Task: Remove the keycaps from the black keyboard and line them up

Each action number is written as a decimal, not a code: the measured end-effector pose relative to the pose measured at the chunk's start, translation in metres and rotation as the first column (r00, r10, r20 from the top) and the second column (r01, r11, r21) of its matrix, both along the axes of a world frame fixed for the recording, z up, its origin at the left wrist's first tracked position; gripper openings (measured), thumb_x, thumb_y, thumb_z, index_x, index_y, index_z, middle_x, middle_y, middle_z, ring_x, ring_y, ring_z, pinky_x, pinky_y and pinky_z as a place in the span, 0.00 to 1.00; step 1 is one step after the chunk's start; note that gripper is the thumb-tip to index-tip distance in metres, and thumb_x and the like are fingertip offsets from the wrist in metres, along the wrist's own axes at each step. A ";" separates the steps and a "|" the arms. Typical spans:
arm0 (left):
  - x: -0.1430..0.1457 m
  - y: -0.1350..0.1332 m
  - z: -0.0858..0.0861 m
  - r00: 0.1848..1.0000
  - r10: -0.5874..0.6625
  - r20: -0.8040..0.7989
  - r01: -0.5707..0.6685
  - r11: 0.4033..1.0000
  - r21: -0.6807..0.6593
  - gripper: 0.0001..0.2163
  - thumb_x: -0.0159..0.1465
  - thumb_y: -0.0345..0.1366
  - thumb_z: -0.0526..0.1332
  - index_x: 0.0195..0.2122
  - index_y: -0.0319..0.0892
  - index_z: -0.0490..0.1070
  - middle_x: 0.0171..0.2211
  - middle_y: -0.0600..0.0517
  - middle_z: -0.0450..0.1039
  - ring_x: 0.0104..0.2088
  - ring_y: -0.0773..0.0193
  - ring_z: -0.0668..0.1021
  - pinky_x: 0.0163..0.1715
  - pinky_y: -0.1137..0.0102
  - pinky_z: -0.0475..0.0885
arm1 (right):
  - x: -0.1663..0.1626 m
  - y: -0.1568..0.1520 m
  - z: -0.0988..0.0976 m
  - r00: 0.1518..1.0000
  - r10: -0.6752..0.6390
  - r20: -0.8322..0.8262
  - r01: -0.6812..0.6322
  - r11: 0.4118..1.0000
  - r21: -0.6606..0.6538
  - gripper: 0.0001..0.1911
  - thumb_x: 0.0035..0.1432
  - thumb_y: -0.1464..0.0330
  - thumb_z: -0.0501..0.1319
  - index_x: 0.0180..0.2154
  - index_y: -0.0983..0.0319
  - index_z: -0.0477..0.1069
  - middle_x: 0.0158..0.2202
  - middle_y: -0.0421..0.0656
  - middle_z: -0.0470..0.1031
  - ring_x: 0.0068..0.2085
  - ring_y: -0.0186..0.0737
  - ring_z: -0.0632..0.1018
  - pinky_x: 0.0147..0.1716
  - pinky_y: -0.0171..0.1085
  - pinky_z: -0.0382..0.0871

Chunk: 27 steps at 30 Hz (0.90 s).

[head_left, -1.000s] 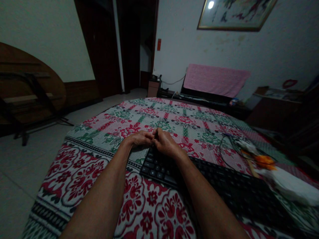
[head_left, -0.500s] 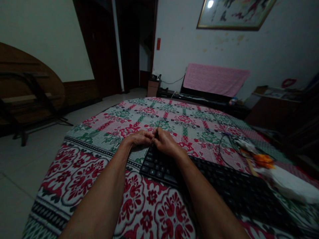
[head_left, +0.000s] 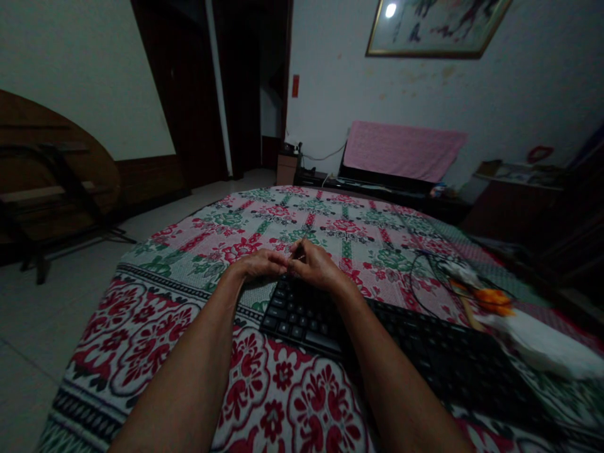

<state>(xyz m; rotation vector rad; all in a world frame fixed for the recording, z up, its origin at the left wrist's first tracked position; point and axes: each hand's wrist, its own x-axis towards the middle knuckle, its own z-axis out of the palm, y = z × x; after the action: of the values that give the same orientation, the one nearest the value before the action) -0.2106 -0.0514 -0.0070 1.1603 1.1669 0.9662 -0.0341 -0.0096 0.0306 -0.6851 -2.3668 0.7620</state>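
A black keyboard point(head_left: 302, 324) lies on the flower-patterned cloth point(head_left: 283, 374), reaching from the middle towards the lower right. Over its far left corner my left hand point(head_left: 264, 261) and my right hand point(head_left: 314, 264) meet, fingertips almost touching. My left fingers are pressed together in a pinch. The right thumb and forefinger close around something thin and dark, too small and dim to name. My right forearm crosses above the keyboard and hides part of its keys.
To the right lie a black cable point(head_left: 415, 286), an orange item point(head_left: 493, 302), a light-coloured stick point(head_left: 469, 314) and white crumpled material point(head_left: 552, 343). A folded round table point(head_left: 56, 151) leans at the left wall. Behind the cloth, a pink towel point(head_left: 403, 150) covers a screen-like object.
My head view has shifted slightly. My right fingers have changed their hold, and a gap shows between thumb and forefinger. Both hands stay over the keyboard's corner.
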 end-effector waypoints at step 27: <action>0.001 0.001 -0.004 0.999 -0.041 0.021 0.040 0.999 0.034 0.10 0.42 0.26 0.63 0.28 0.36 0.74 0.22 0.54 0.71 0.21 0.72 0.69 0.23 0.76 0.61 | -0.008 -0.026 0.005 0.973 -0.030 0.229 -0.038 0.957 0.288 0.09 0.50 0.77 0.53 0.36 0.64 0.61 0.34 0.47 0.70 0.34 0.39 0.69 0.29 0.34 0.57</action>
<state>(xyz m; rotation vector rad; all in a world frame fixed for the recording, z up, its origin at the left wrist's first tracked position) -0.2095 -0.0509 -0.0109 1.1936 1.1093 0.9687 -0.0419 -0.0354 0.0360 -0.6713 -2.6194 0.3354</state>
